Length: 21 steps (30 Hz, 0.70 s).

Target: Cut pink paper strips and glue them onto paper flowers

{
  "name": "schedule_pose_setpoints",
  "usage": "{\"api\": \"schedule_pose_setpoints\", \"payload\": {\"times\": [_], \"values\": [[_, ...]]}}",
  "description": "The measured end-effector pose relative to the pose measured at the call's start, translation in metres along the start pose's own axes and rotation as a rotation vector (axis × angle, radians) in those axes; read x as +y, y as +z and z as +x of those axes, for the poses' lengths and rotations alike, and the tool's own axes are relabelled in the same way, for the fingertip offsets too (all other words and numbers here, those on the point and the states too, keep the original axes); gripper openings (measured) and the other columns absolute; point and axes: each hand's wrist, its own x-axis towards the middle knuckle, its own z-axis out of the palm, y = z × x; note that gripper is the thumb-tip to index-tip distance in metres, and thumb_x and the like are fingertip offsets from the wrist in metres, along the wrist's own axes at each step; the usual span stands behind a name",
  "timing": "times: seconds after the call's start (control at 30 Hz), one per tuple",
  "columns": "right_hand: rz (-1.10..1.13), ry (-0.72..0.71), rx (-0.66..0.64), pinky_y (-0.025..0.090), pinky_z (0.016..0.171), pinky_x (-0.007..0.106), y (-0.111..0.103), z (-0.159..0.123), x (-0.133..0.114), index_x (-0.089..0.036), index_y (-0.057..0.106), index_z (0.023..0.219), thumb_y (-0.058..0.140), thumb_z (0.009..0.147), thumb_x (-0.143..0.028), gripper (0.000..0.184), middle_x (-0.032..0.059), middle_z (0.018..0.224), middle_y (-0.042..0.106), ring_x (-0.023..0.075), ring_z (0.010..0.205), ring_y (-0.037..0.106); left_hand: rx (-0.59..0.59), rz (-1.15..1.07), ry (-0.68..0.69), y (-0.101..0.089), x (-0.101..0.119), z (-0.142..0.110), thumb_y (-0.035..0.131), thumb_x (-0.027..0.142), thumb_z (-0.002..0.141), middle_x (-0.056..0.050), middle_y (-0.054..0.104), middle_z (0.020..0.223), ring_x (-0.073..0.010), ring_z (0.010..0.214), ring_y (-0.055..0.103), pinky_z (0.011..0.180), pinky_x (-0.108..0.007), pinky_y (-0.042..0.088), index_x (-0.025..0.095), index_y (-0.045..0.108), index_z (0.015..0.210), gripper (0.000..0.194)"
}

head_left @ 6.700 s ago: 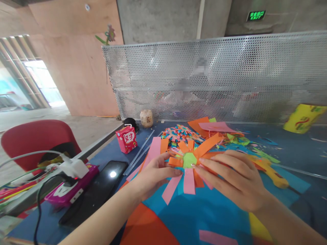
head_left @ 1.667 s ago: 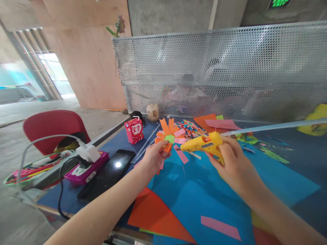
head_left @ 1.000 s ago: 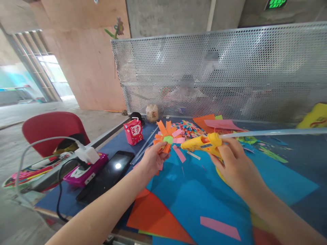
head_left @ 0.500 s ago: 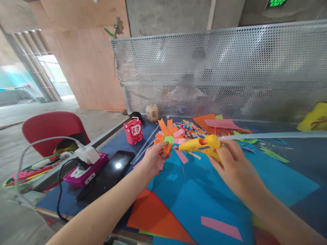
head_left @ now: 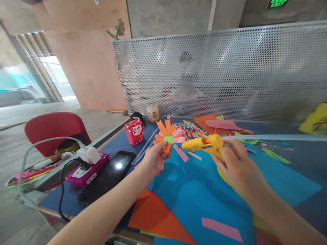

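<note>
Between the fingers of my left hand [head_left: 152, 160] is a paper flower [head_left: 167, 131] with orange and pink petals round a green centre. My right hand [head_left: 237, 163] is wrapped round a yellow glue gun [head_left: 204, 143], a long clear glue stick [head_left: 276, 137] coming out of its back. The nozzle points left at the flower, a small gap from its pink petals. Under both hands lies a large blue paper sheet [head_left: 194, 197]. A pink paper strip [head_left: 181, 153] rests below the nozzle, beside a pale strip [head_left: 194, 156].
On the left are a tablet [head_left: 107, 177], a purple power strip [head_left: 89, 173] with a white plug and cables, and a red box [head_left: 134, 132]. Behind stand multicoloured paper flowers [head_left: 190, 129], paper scraps [head_left: 276, 154] and a perforated metal screen [head_left: 224, 75], people blurred beyond it.
The glue gun has shifted slightly right, its nozzle now a little farther from the flower. My left hand keeps the flower in nearly the same place.
</note>
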Motion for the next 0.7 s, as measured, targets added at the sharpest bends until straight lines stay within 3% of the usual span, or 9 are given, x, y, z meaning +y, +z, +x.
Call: {"api": "schedule_pose_setpoints", "payload": {"times": [0.5,0.7], "values": [[0.016,-0.031,0.039,0.048,0.059,0.031,-0.003,0.002,0.0,-0.018,0.045,0.08,0.043,0.08,-0.015,0.004,0.0118,0.092,0.051,0.0239,0.086,0.056,0.005,-0.039,0.016,-0.002,0.001,0.004,0.051,0.007,0.073,-0.002,0.06,0.059,-0.0085,0.045,0.056,0.051,-0.021,0.046,0.012,0.054,0.064,0.01],[-0.105,0.047,0.023,0.047,0.054,0.029,0.007,0.003,0.014,-0.016,0.047,0.085,0.044,0.081,-0.023,0.008,0.0135,0.096,0.052,0.0227,0.079,0.057,-0.04,-0.078,0.052,-0.005,0.003,0.005,0.05,0.008,0.074,-0.002,0.061,0.061,-0.0081,0.045,0.056,0.052,-0.022,0.047,0.013,0.053,0.066,0.011]]}}
